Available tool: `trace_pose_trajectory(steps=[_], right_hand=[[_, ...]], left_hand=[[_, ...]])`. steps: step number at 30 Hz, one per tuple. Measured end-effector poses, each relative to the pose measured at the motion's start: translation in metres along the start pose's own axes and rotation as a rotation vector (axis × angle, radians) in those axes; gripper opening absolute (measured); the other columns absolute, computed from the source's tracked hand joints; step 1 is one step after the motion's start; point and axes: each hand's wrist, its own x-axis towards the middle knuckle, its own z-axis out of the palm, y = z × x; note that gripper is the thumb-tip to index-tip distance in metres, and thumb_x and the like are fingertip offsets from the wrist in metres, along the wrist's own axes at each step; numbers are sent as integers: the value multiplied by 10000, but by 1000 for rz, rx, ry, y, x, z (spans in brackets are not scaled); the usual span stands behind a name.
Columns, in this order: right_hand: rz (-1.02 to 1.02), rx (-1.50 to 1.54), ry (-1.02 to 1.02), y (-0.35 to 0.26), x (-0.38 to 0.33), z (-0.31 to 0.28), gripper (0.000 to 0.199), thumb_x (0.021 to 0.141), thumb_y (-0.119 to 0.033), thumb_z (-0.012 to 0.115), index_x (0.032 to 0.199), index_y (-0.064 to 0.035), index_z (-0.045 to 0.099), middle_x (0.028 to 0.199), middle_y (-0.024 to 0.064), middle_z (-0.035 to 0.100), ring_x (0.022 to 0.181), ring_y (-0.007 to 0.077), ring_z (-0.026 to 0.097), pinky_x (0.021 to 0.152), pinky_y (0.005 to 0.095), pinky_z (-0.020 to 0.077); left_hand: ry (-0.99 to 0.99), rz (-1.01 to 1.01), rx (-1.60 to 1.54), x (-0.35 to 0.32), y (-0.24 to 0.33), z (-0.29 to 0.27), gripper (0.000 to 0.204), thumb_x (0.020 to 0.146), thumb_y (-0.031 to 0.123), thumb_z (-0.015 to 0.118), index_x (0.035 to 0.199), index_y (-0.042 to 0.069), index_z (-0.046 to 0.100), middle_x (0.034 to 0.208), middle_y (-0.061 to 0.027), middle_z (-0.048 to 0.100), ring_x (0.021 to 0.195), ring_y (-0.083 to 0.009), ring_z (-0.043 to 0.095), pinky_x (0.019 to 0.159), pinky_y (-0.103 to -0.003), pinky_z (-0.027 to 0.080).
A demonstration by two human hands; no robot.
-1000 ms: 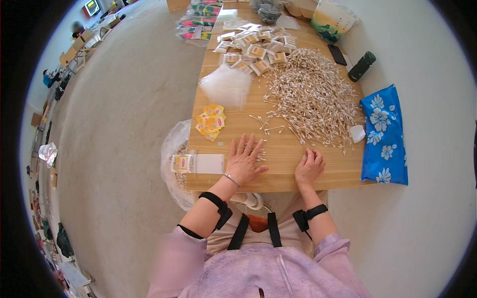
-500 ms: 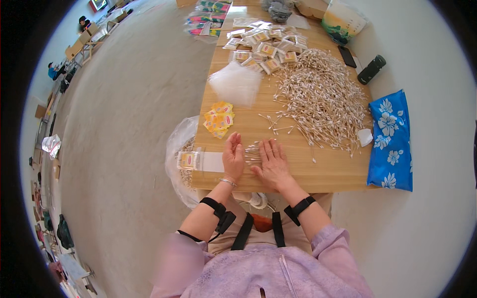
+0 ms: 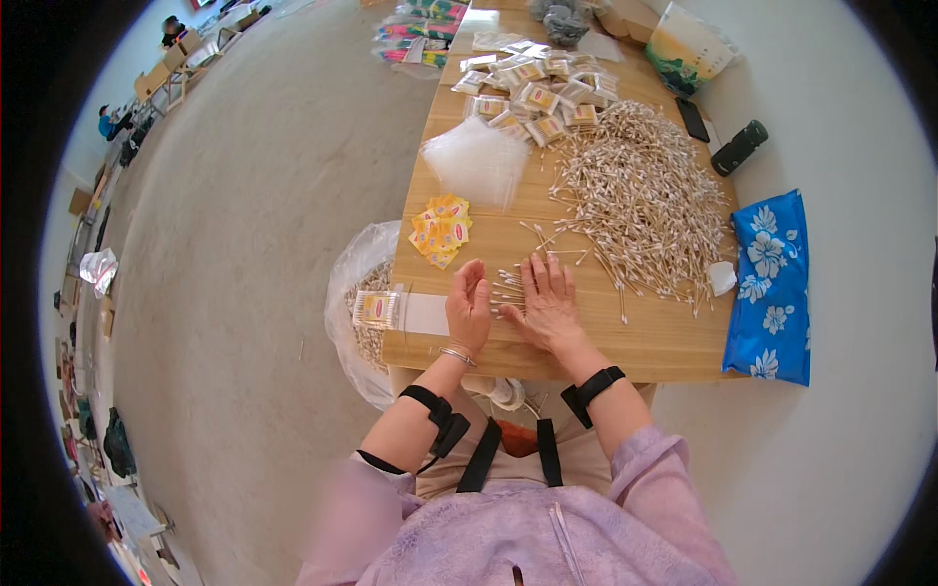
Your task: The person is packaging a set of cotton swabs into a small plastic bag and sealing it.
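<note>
A small row of cotton swabs [image 3: 507, 286] lies on the wooden table between my two hands. My right hand [image 3: 549, 301] rests flat over its right end, fingers stretched out and palm down. On the other side, my left hand [image 3: 470, 311] stands on its edge like a wall, its fingers straight and holding nothing. Just left of it lies a white card [image 3: 425, 314], and beyond that a clear pack of swabs with a yellow label [image 3: 375, 310] sits at the table's left edge. A large heap of loose swabs [image 3: 645, 195] spreads beyond my right hand.
Yellow labels [image 3: 440, 231] and clear plastic bags [image 3: 479, 164] lie toward the left edge, with filled packs [image 3: 542, 90] behind. A blue flowered pouch [image 3: 770, 283], a black bottle [image 3: 740, 147] and a phone [image 3: 693, 119] line the wall side. Below the left edge hangs a plastic bag [image 3: 354, 254] of swabs.
The view has shifted slightly, so the table and its things appear a little further right and lower. Both hands keep nearly the same pose around the small row of swabs.
</note>
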Motion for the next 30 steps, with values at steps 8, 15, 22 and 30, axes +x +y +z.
trace_pose_trajectory(steps=[8,15,22,30], right_hand=[[25,363,120,2,-14,-10,597,805,-234,617,1326,-29,409,1260,127,425,1243,321,326,1070,482,218],[127,332,134,-9,1,1,424,802,-160,593,1218,-103,535,1191,92,466,1166,307,377,1013,448,277],[152,483,290,-6,-22,-6,264,762,-132,644,1025,-125,625,1105,58,519,1095,280,434,933,432,332],[20,367,263,5,-34,-10,168,705,-148,718,848,-122,633,1032,19,529,1047,259,455,869,421,362]], left_hand=[[16,-19,13,-1,-1,1,310,957,93,476,1245,-23,463,1181,-108,561,1102,-170,536,984,-290,410],[10,4,1,0,-1,1,299,959,96,477,1234,-23,468,1166,-99,559,1083,-160,536,968,-285,420],[28,8,-19,0,-2,2,290,959,100,476,1223,-21,480,1155,-86,561,1059,-153,536,948,-277,422],[8,3,-11,1,-4,3,273,959,90,473,1207,-20,497,1126,-82,581,1048,-142,545,943,-268,422]])
